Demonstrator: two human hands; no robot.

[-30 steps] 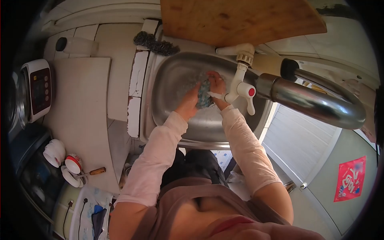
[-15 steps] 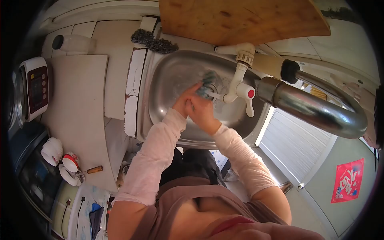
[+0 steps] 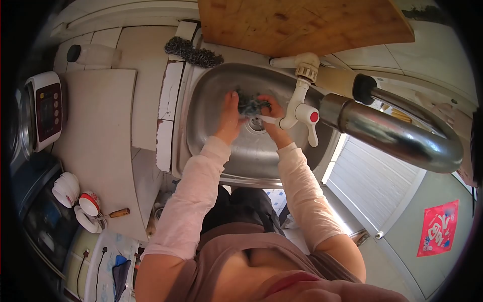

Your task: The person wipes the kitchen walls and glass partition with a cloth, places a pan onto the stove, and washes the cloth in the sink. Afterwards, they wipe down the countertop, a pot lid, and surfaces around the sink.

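A crumpled grey-green cloth (image 3: 249, 103) stretches between my hands over the steel sink (image 3: 214, 83). My left hand (image 3: 230, 120) grips its left end, thumb side up. On the other side, my right hand (image 3: 274, 119) holds the right end, its fingers curled into the folds. The white tap (image 3: 300, 103) with a red-dotted lever stands close to my right hand, and a pale stream seems to run from its spout toward the cloth. Just below the cloth shows the drain (image 3: 255, 126). Some fingertips are hidden by the cloth.
Steel-wool scourers (image 3: 193, 52) lie on the sink's back-left rim. A wooden board (image 3: 307, 22) stands behind the sink. A thick metal pipe (image 3: 402, 136) juts out at the right. Bowls (image 3: 66, 190) and a wooden-handled utensil (image 3: 119, 213) are at the left.
My hands were close together near the drain with the cloth beyond them. Now they are apart, one at each side of the cloth, which is spread between them.
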